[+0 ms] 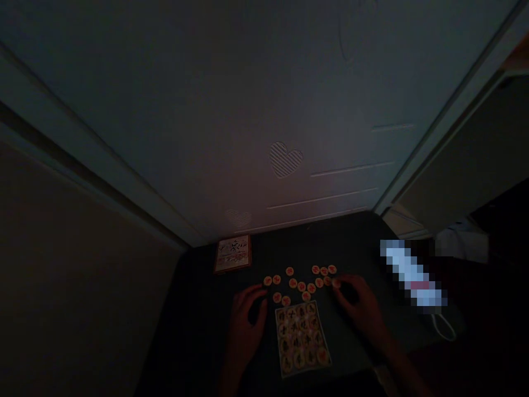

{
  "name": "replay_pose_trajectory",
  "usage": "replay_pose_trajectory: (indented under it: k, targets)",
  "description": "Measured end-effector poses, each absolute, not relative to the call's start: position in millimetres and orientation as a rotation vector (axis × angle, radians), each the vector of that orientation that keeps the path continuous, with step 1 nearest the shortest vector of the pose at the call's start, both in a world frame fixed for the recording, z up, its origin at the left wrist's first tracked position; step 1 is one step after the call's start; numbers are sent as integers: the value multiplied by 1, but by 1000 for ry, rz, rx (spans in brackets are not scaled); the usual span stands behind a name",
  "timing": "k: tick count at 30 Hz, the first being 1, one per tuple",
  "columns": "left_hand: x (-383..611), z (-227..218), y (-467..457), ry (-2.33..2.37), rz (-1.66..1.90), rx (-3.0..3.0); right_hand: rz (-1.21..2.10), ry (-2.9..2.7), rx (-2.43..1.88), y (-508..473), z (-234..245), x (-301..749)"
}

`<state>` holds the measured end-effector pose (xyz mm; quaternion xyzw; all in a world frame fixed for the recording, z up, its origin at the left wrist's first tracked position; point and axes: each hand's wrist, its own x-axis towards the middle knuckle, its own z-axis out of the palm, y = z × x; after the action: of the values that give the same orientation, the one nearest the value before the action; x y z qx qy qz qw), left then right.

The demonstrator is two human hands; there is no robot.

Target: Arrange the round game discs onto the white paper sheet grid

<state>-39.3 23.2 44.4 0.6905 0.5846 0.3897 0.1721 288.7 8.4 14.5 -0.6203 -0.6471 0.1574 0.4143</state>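
Round xiangqi pieces with red characters [301,286] lie loosely on the dark table. Below them sits a square tray [279,347] filled with rows of pieces, mostly dark-lettered, with a red one at its lower right corner. My left hand [248,317] rests left of the tray, thumb and fingers apart, fingertips close beside a red xiangqi piece [268,280]. At the right end of the loose group, my right hand [359,303] has its thumb and fingertips closed on another xiangqi piece [335,283]. The dim light hides finer finger detail.
A flat box lid with printed characters [233,253] lies at the back left of the table [185,309]. A bright, blurred-out long object with a cord loop [413,273] is at the right. Behind rises a pale panel with a heart relief [285,160].
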Motion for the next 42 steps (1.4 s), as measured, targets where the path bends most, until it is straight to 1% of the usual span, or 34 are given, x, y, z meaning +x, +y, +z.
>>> replay_pose_trajectory:
  k: [2,5,15,23,31,36,42]
  targets:
    - [-33,55,13,1666,1102,1930,457,-1634,-1510,0,21,276]
    - [-17,67,0,1552,1034,1856,528,-1659,-1436,-11,31,256]
    - [30,84,-11,1337,782,1488,652,-1799,-1242,-29,54,231]
    - [40,74,-12,1284,761,1353,612,-1817,-1170,-35,46,221]
    - [22,77,-16,1370,749,1391,592,-1952,-1239,-63,44,250]
    - [17,76,-24,1386,730,1432,467,-2029,-1203,-77,43,253]
    - [18,68,-38,1350,735,1518,471,-2142,-1148,-81,32,250]
